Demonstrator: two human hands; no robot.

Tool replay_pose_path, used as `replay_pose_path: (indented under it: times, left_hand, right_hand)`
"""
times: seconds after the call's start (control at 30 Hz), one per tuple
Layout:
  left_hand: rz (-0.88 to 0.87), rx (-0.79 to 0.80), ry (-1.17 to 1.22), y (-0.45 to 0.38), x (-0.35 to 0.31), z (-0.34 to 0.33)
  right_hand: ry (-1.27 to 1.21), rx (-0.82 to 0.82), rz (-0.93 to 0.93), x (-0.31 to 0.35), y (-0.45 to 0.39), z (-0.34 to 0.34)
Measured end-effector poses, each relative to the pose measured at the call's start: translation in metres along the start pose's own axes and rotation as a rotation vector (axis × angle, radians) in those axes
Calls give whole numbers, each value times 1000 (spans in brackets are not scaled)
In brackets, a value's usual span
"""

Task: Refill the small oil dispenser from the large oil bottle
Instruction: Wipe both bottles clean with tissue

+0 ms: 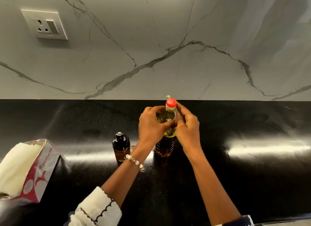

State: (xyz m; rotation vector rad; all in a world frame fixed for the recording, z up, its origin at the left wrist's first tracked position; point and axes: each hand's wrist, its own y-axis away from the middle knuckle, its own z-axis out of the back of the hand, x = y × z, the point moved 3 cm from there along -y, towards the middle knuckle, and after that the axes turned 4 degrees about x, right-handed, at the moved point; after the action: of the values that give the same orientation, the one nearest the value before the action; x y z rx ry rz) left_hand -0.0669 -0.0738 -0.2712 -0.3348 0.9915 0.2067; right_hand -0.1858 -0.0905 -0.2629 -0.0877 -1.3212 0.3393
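On black counter, marble wall, both hands round oil btl.

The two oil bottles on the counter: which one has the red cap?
The large oil bottle, held by both hands, has the red cap. The small oil dispenser to its left has a black top and stands untouched.

Both hands gripping upright red-capped oil bottle, small dispenser beside
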Motion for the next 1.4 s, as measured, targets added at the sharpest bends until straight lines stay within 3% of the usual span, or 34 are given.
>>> replay_pose_path:
  times: [0.27, 0.37, 0.5, 0.63, 0.8, 0.9, 1.0, 1.2, 1.3, 1.4]
  left_hand:
    - [-104, -60, -6, -5, 9, -15]
    - [-79, 17, 63, -10, 12, -11]
    - [-37, 234, 170, -19, 13, 1]
    - [-42, 365, 251, -17, 16, 3]
    - [10, 274, 444, -8, 22, -7]
    - [-13, 220, 433, -9, 24, -8]
    - [-41, 268, 370, -15, 23, -6]
    - [-90, 329, 254, -29, 20, 3]
    - [-91, 413, 283, -35, 17, 11]
    - [-89, 426, 301, -38, 21, 16]
  right_hand:
    - [31, -6, 30, -6, -2, 5]
    - [-53, 132, -41, -6, -20, 8]
    - [-108, 211, -45, -17, -25, 16]
    - [-94, 181, -14, -26, -22, 18]
    - [-77, 78, -5, -37, -10, 17]
    - [-84, 20, 40, -32, -3, 15]
    - [-99, 16, 74, -22, -9, 10]
    - [-159, 173, 34, -25, -32, 12]
    - [-70, 175, 80, -28, -31, 12]
    - [102, 72, 114, -35, -19, 12]
